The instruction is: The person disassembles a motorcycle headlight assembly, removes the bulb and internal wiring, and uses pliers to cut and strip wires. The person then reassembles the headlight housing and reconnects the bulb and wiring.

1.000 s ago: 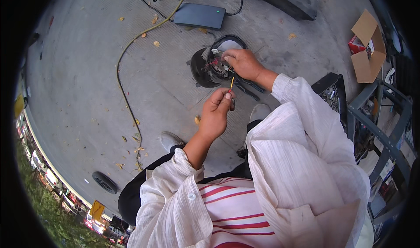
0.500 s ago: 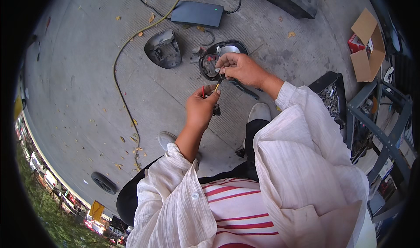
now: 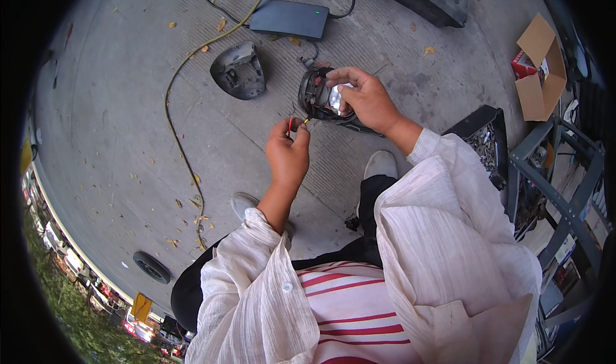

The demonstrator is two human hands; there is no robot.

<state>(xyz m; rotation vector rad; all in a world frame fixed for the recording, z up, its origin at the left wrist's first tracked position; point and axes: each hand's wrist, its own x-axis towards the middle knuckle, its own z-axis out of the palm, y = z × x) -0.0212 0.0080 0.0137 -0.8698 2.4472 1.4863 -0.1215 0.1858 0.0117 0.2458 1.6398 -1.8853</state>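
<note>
Black plastic is forming a rounded lamp housing, which is resting on the grey ground just beyond the left hand and partly under the right hand. Between thumb and forefinger, the left hand is pinching a thin yellow-and-red piece, too small to identify, just beside the housing's near left edge. The right hand is hovering at the housing's right side, thumb and fingers standing apart around a shiny reflector; I cannot tell whether they are gripping anything. Farther left, a hollow dark shell is lying with its inside showing. Beyond the housing, a flat dark adapter is glowing with a green light, and a yellow cable is curving down the left side. Toward the right, a black tray is holding loose metal parts, while an open cardboard box is standing farther off.
</note>
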